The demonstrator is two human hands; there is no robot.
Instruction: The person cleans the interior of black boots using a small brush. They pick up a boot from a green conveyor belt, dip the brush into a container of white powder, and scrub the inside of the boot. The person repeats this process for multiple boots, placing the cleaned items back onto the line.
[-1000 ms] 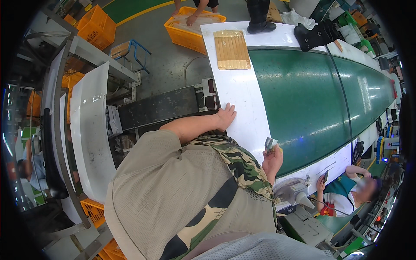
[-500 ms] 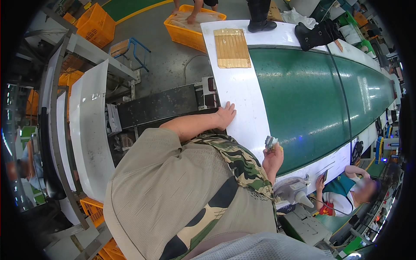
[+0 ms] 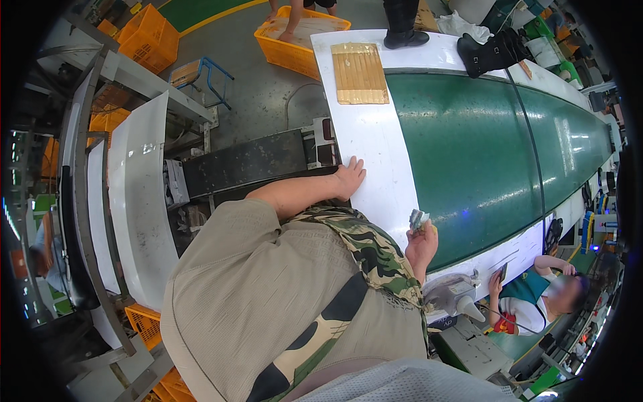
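My left hand (image 3: 349,178) rests with its fingers apart on the white border (image 3: 375,154) of a long worktable. My right hand (image 3: 422,246) is closed around a small grey-and-white piece (image 3: 418,220), held up near the edge of the green belt (image 3: 469,161). Its exact kind I cannot make out, and my fingers hide its lower part. Just below my right hand is a grey machine head (image 3: 450,293).
Ahead lies a brown cardboard piece (image 3: 360,74). Black boots (image 3: 483,55) stand at the far side, and a black cable (image 3: 526,127) crosses the belt. Someone reaches into a yellow crate (image 3: 295,50); another person (image 3: 529,295) holds a phone at right.
The person at the yellow crate has shifted their arm slightly to the left. My own hands stay in place.
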